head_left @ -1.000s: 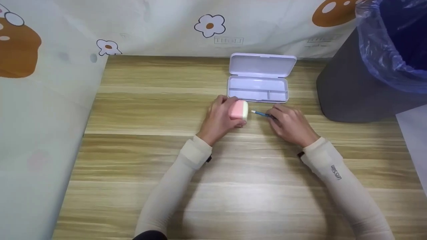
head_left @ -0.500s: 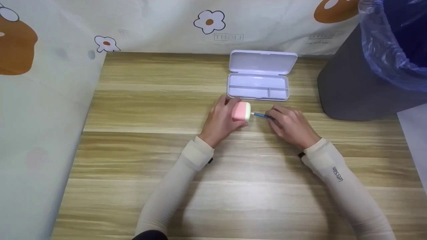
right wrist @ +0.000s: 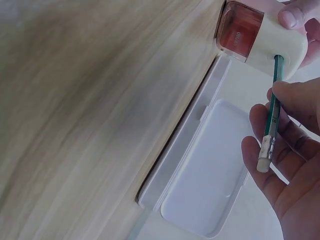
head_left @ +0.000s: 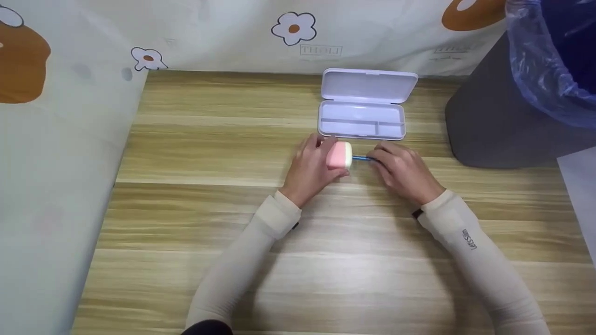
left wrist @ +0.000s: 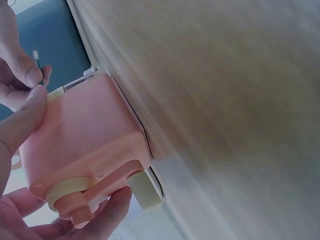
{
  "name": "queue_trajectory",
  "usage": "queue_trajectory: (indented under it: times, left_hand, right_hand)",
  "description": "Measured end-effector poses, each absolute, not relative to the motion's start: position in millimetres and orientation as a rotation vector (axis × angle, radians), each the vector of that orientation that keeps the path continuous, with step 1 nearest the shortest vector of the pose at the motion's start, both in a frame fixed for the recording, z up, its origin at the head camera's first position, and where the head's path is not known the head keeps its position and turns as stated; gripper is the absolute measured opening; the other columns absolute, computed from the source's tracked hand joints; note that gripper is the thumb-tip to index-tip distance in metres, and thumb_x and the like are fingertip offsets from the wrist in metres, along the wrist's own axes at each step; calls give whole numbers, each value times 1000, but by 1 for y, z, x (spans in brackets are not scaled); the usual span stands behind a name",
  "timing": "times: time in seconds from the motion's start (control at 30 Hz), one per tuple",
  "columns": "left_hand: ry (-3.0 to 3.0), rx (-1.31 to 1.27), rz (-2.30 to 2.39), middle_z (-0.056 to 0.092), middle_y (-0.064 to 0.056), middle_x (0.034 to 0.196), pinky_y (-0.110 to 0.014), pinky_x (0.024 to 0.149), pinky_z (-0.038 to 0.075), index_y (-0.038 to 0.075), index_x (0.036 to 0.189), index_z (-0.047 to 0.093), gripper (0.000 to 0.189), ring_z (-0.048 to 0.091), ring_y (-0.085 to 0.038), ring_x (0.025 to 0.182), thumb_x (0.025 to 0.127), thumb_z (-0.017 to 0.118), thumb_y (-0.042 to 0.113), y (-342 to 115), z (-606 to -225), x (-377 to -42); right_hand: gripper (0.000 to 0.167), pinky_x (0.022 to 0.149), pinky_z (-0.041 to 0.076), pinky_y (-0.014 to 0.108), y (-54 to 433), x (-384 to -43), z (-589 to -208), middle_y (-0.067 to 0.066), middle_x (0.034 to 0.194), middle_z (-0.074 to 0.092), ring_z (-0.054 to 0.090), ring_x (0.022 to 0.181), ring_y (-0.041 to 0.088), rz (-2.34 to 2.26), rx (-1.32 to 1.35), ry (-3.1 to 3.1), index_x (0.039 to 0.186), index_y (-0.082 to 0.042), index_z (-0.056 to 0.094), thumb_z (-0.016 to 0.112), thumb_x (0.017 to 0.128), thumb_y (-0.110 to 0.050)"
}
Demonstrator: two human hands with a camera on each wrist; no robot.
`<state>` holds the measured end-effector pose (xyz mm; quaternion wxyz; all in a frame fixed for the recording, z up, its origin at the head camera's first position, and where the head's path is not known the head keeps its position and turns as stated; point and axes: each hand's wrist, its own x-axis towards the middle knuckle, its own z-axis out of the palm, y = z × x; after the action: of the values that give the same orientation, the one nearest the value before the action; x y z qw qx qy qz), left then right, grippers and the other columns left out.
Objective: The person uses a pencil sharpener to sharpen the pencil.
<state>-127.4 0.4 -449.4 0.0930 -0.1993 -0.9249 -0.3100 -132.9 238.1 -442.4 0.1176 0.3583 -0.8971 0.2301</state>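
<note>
A pink and cream crank pencil sharpener [head_left: 337, 156] is held on the table by my left hand [head_left: 308, 170]. Its crank [left wrist: 112, 181], with a cream knob, shows in the left wrist view, my fingers touching the arm of it. My right hand [head_left: 403, 168] pinches a green pencil [right wrist: 272, 117] between thumb and fingers. The pencil's front end is inside the hole in the sharpener's cream face, so its tip is hidden. Its white eraser end points back past my right fingers. A clear-fronted drawer [right wrist: 241, 31] sits below the cream face.
Just behind my hands lies an opened lilac pencil case [head_left: 362, 131] with divided compartments, its lid leaning back. A grey bin [head_left: 489, 111] with a plastic liner stands at the right. A patterned sheet [head_left: 233, 37] hangs along the back and left edges.
The pencil, at first apart from the sharpener, has moved left into its hole. My left hand and the sharpener have shifted slightly right.
</note>
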Motion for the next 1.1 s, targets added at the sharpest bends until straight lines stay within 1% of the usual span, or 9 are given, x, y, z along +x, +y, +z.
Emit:
queue_trajectory:
  times: [0.2, 0.37, 0.7, 0.87, 1.1]
  left_hand:
    - [-2769, -604, -872, 58, -14, 112, -41, 87, 49, 9, 127, 62, 69, 57, -28, 100, 72, 88, 42, 1, -447, -127]
    - [-2769, -619, -910, 59, -16, 114, -42, 88, 50, 8, 126, 63, 68, 58, -29, 102, 72, 88, 40, 0, -447, -129]
    - [-2749, -654, -935, 61, -17, 110, -43, 78, 55, 6, 124, 61, 65, 64, -30, 94, 73, 89, 37, -1, -449, -130]
    - [-2758, -651, -947, 62, -16, 111, -44, 76, 55, 6, 126, 61, 66, 65, -32, 92, 74, 88, 36, -1, -448, -129]
    - [-2785, -659, -957, 62, -15, 112, -44, 76, 55, 7, 129, 61, 64, 66, -32, 91, 78, 85, 35, 0, -446, -130]
  right_hand:
    - [8, 69, 54, 40, 235, -137, -441, 9, 93, 65, 63, 79, 24, 712, 1034, -2640, 99, -1, 72, 68, 91, -1]
    - [8, 67, 53, 38, 233, -139, -440, 7, 92, 63, 61, 76, 22, 728, 1028, -2666, 98, -2, 73, 69, 91, -1]
    - [11, 67, 52, 37, 231, -142, -443, 8, 93, 65, 61, 77, 21, 790, 1046, -2709, 101, -1, 73, 65, 94, -3]
    - [11, 65, 51, 35, 227, -142, -443, 7, 91, 64, 59, 75, 19, 834, 1051, -2701, 100, -1, 73, 65, 94, -1]
    - [14, 68, 52, 34, 215, -145, -442, 8, 91, 64, 60, 78, 19, 871, 1104, -2676, 103, -1, 73, 65, 92, 2]
